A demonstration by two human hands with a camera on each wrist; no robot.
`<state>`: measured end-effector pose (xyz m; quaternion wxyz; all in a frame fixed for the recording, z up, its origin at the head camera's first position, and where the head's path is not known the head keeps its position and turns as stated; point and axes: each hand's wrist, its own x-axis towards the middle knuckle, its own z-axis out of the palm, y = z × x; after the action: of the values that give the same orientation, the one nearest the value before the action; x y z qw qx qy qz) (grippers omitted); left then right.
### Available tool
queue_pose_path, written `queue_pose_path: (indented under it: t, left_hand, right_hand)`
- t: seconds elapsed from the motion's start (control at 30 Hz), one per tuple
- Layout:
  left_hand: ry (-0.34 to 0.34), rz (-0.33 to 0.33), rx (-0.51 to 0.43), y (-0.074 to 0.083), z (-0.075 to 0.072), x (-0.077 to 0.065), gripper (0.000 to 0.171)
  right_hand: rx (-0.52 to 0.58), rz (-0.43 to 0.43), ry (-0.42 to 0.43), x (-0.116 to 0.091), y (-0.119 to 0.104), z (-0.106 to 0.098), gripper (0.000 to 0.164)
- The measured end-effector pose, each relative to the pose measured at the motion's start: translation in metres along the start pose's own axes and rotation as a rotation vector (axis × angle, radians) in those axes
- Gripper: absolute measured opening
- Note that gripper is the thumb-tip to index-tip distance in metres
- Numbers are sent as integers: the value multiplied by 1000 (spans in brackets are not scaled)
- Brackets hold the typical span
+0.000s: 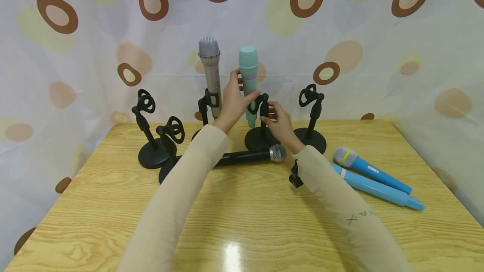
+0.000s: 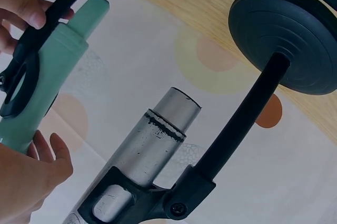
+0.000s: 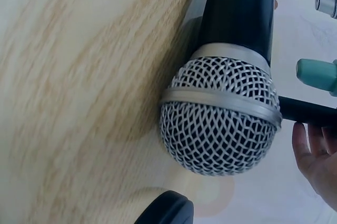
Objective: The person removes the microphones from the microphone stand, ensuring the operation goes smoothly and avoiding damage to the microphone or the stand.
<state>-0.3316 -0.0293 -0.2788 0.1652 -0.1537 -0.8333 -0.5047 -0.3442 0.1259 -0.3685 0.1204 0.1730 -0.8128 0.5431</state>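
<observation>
A mint-green microphone point(image 1: 248, 64) stands upright in the ring clip of a black desk stand point(image 1: 261, 138). My left hand point(image 1: 236, 100) grips its body from the left, thumb across the front near the clip. From the right, my right hand point(image 1: 280, 124) pinches the stand's pole below the clip. In the left wrist view the green microphone point(image 2: 50, 69) passes through the clip, its narrow tail pointing out beyond it. A silver microphone point(image 1: 213, 77) is held upright in another stand just left of my left hand. In front lies a black microphone point(image 1: 245, 157) with a silver mesh head point(image 3: 221, 119).
Two more stands, one rear point(image 1: 152, 152) and one nearer point(image 1: 171, 137), are at the left, partly behind the left sleeve. Another stand point(image 1: 311, 137) is at the right. Two blue microphones point(image 1: 378, 175) point(image 1: 382, 188) lie there, and a small black clip point(image 1: 296, 177) sits by the right sleeve.
</observation>
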Motion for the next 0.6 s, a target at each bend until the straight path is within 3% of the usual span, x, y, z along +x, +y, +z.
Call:
queue_pose_path:
  t: [0.6]
  left_hand:
    - [19,29,14,2,0,5,66]
  right_hand:
    - [-26,19,50,1,-3,2,44]
